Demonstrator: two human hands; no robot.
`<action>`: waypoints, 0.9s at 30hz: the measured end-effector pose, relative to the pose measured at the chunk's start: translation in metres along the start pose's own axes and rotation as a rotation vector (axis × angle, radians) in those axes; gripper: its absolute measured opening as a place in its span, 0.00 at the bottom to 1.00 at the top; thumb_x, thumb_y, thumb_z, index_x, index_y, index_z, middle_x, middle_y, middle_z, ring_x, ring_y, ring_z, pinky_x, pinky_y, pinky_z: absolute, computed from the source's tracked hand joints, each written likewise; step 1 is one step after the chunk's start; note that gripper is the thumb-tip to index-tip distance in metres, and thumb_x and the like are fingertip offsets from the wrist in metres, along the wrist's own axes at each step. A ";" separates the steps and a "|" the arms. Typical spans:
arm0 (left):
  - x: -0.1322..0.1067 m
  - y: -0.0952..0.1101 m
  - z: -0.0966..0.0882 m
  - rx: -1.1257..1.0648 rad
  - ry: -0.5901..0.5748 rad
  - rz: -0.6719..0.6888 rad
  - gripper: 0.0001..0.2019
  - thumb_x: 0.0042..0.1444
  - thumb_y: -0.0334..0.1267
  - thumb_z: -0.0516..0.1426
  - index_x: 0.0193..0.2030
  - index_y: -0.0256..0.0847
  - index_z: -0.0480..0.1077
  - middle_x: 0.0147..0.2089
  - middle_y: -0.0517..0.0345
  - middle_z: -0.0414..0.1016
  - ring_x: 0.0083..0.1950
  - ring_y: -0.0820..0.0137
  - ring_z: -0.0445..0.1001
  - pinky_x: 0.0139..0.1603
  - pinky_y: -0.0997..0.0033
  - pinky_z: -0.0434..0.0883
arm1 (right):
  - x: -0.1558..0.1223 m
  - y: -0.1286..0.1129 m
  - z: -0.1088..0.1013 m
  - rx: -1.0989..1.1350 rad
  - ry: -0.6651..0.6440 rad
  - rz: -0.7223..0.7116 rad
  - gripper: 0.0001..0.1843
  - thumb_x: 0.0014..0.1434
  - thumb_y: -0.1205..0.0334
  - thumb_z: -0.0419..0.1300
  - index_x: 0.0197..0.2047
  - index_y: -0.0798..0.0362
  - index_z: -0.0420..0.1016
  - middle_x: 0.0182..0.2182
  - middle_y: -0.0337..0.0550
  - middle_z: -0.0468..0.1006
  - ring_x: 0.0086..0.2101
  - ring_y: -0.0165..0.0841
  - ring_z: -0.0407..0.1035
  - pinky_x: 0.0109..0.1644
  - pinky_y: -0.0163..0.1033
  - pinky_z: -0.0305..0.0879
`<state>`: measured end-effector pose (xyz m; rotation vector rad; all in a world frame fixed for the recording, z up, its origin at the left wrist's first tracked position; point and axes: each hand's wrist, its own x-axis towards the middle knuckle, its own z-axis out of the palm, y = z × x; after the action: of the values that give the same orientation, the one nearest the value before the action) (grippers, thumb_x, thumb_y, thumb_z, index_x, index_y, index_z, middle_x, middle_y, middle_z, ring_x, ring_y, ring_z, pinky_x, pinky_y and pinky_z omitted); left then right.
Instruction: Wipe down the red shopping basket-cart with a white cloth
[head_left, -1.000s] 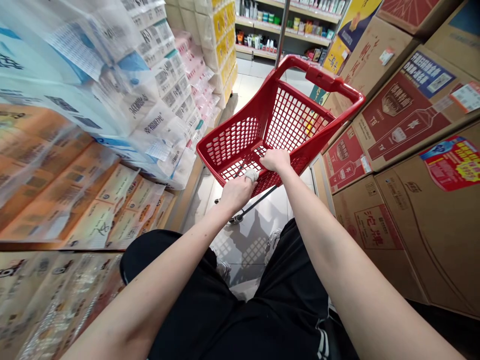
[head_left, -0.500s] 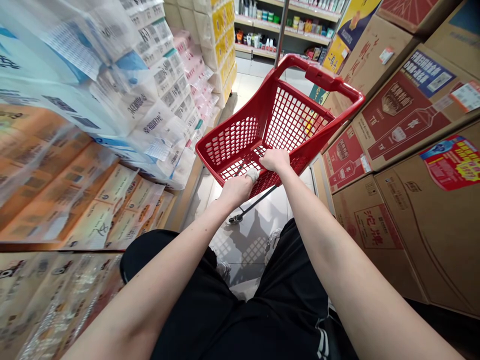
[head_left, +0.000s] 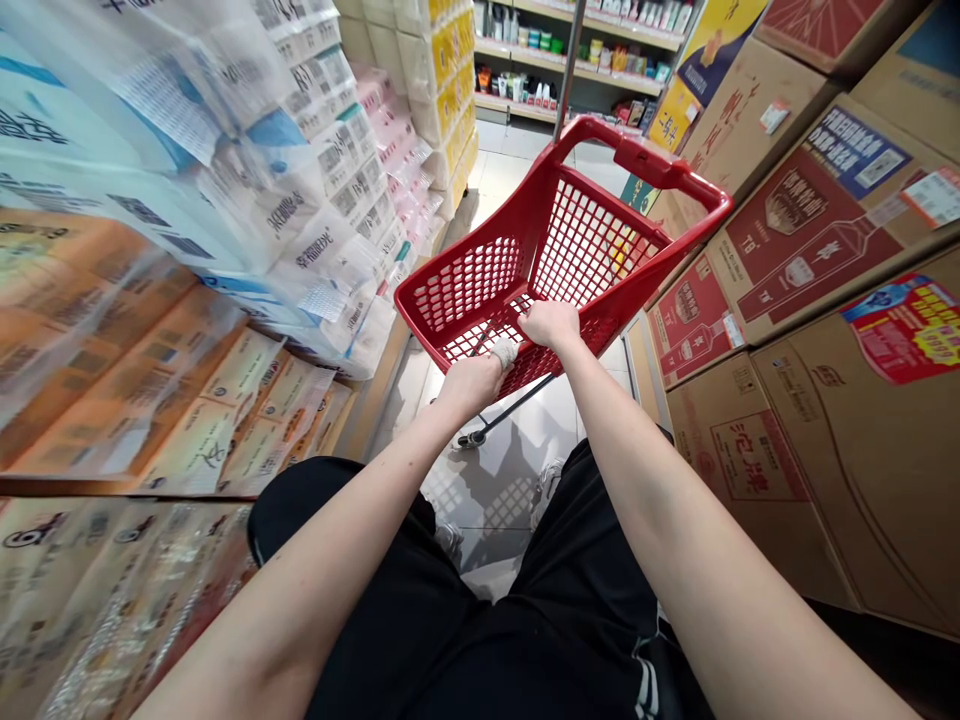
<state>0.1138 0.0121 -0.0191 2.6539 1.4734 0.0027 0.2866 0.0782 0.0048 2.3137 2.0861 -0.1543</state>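
A red plastic shopping cart (head_left: 480,268) with mesh sides stands tilted across the aisle in front of me. My left hand (head_left: 474,384) is closed over the cart's near rim. A small white, crumpled-looking thing (head_left: 505,351) shows at its thumb; I cannot tell whether it is a wrap or something held. Just to the right, my right hand (head_left: 551,323) grips the same rim, with its fingers curled inward and partly hidden. The cart's handle (head_left: 660,165) is at the far end, away from both hands. A caster wheel (head_left: 471,439) shows beneath the basket.
Plastic-wrapped tissue packs (head_left: 300,235) and orange packs (head_left: 127,340) are stacked on my left. Cardboard cartons (head_left: 817,225) form a wall on my right, close to the cart. Shelves of bottles and jars (head_left: 547,65) stand beyond. The aisle has a tiled floor (head_left: 487,500).
The view has shifted slightly, so the stacks on the left appear a little farther right. Both hands keep their hold on the cart rim.
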 end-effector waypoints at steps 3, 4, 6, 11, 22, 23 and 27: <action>-0.001 -0.001 -0.001 -0.003 -0.011 -0.007 0.20 0.69 0.46 0.42 0.47 0.37 0.71 0.41 0.45 0.79 0.43 0.59 0.79 0.43 0.65 0.72 | -0.001 -0.002 0.000 0.008 -0.001 0.008 0.23 0.62 0.53 0.48 0.47 0.53 0.81 0.46 0.53 0.81 0.48 0.45 0.75 0.50 0.43 0.65; -0.002 -0.001 -0.001 0.003 -0.017 -0.008 0.20 0.69 0.46 0.43 0.47 0.37 0.71 0.40 0.44 0.79 0.43 0.59 0.79 0.42 0.65 0.72 | -0.002 -0.002 0.000 0.012 -0.001 0.010 0.23 0.63 0.53 0.48 0.47 0.53 0.81 0.46 0.53 0.81 0.48 0.44 0.75 0.50 0.43 0.65; -0.001 -0.003 -0.001 0.025 -0.024 -0.004 0.20 0.68 0.46 0.43 0.48 0.36 0.70 0.40 0.44 0.79 0.41 0.59 0.79 0.41 0.65 0.72 | -0.003 -0.003 0.000 0.020 0.006 0.011 0.23 0.63 0.53 0.48 0.48 0.53 0.81 0.47 0.53 0.81 0.48 0.44 0.75 0.50 0.42 0.65; -0.002 -0.005 0.001 0.063 -0.004 0.028 0.20 0.68 0.45 0.43 0.52 0.35 0.69 0.39 0.43 0.79 0.40 0.59 0.79 0.40 0.64 0.72 | -0.005 -0.004 0.000 0.032 0.022 0.007 0.23 0.63 0.53 0.48 0.47 0.53 0.80 0.46 0.53 0.81 0.47 0.43 0.75 0.50 0.42 0.64; 0.000 -0.009 0.009 0.042 0.086 0.102 0.16 0.67 0.39 0.45 0.52 0.34 0.68 0.47 0.42 0.75 0.49 0.59 0.74 0.50 0.62 0.70 | -0.009 -0.005 -0.004 0.033 0.032 0.009 0.23 0.64 0.53 0.47 0.47 0.52 0.80 0.46 0.51 0.82 0.47 0.43 0.75 0.50 0.42 0.64; 0.000 -0.010 0.009 0.048 0.108 0.112 0.16 0.67 0.38 0.45 0.53 0.34 0.68 0.48 0.41 0.75 0.51 0.59 0.73 0.52 0.62 0.70 | -0.010 -0.005 -0.003 0.035 0.037 0.008 0.23 0.65 0.53 0.47 0.47 0.53 0.80 0.45 0.51 0.82 0.47 0.43 0.75 0.50 0.42 0.64; -0.001 -0.007 0.010 0.023 0.132 0.081 0.16 0.67 0.39 0.45 0.52 0.34 0.67 0.48 0.42 0.74 0.50 0.59 0.73 0.49 0.63 0.70 | -0.010 -0.004 -0.002 0.046 0.060 0.000 0.24 0.65 0.52 0.46 0.46 0.53 0.81 0.44 0.52 0.82 0.46 0.43 0.75 0.49 0.41 0.64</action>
<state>0.1078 0.0145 -0.0298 2.7790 1.4087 0.1716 0.2813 0.0691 0.0080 2.3734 2.1322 -0.1354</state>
